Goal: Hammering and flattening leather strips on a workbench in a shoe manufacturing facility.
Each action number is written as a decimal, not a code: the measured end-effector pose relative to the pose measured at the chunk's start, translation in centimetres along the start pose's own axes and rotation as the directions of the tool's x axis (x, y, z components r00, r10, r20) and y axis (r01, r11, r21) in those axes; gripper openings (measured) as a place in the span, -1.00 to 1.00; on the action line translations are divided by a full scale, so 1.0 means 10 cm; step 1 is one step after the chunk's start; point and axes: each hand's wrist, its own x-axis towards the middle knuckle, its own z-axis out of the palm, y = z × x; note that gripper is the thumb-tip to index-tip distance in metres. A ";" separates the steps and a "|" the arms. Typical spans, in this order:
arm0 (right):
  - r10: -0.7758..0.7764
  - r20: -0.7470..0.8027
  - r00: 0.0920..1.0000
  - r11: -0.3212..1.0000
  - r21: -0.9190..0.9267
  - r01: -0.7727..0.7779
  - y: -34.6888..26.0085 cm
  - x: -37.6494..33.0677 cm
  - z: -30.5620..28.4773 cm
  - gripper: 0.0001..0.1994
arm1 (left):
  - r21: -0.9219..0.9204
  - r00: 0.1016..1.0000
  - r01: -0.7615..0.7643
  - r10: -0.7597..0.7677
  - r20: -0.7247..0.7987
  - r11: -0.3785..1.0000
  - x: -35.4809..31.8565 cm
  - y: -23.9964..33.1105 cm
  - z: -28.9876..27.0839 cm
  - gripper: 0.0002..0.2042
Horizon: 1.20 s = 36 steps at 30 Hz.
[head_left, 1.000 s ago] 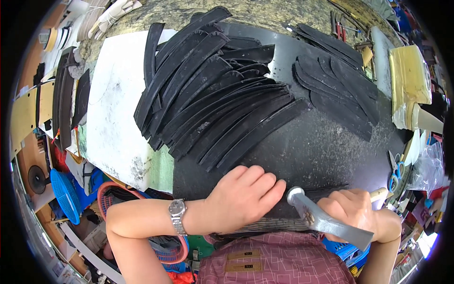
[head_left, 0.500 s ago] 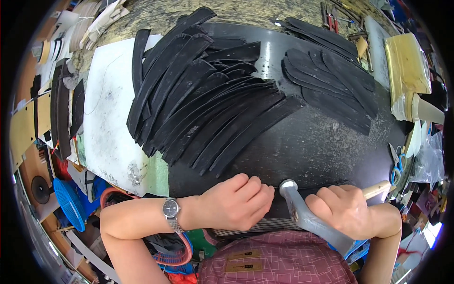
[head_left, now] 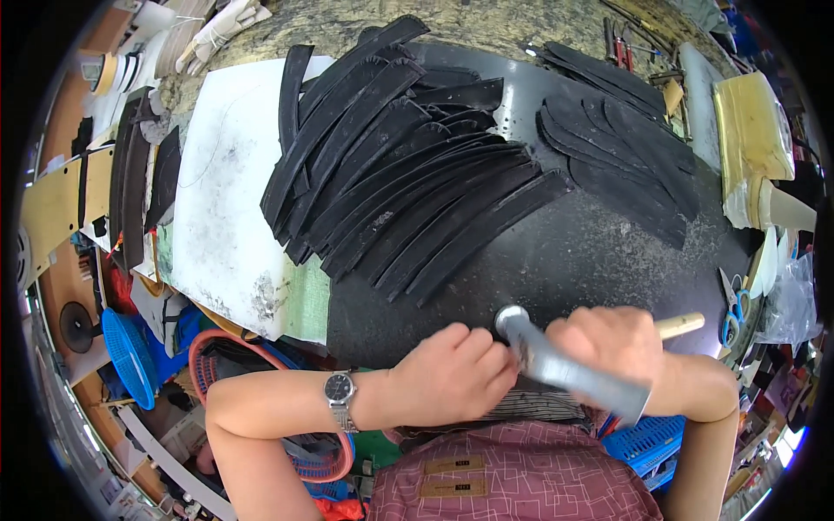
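My right hand (head_left: 612, 347) is wrapped round a hammer (head_left: 591, 382) with a shiny metal head and a pale wooden handle. The round face of its head hovers near the table's front edge, just right of my left hand (head_left: 456, 373). My left fingers are curled closed at that edge; what they pinch is hidden. Beyond my hands, a fanned pile of curved black strips (head_left: 391, 200) covers much of the dark work surface (head_left: 486, 278). Farther right lies a smaller stack of wider black pieces (head_left: 608, 156).
A white board (head_left: 221, 200) lies left of the strips. Blue-handled scissors (head_left: 734, 313) and a yellowish wrapped block (head_left: 751, 130) sit at the right edge. Pliers (head_left: 618, 48) lie at the far right. Below the table stand a pink-rimmed basket (head_left: 204, 356) and blue baskets (head_left: 647, 443).
The hammer and my right hand have shifted left and slightly up, and the hammer is blurred by motion. My left hand stays closed near the edge. The whole view has shifted a little.
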 end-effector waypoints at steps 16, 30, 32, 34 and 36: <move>0.351 -0.176 0.920 0.936 0.092 -0.340 -0.05 -0.99 0.09 -0.73 | -0.664 0.858 0.499 -0.424 0.289 0.557 0.54 0.09 -0.01 -0.67; 0.383 -0.317 0.868 0.923 0.167 -0.346 0.00 -1.05 0.16 -0.78 | 0.148 0.981 -0.195 0.195 0.014 0.970 -0.35 0.61 0.50 -0.79; 0.409 -0.329 0.851 0.913 0.137 -0.385 -0.04 -1.08 0.13 -0.80 | 0.024 0.785 0.497 -0.461 0.415 0.868 -0.43 0.61 0.53 -0.71; 0.414 -0.333 0.847 0.910 0.126 -0.396 -0.06 -1.11 0.13 -0.79 | -0.160 0.720 0.672 -0.589 0.366 0.723 -0.42 0.62 0.60 -0.67; 0.437 -0.376 0.817 0.899 0.156 -0.409 -0.09 -1.12 0.14 -0.79 | -0.297 0.531 0.847 -0.725 0.439 0.441 -0.42 0.69 0.68 -0.63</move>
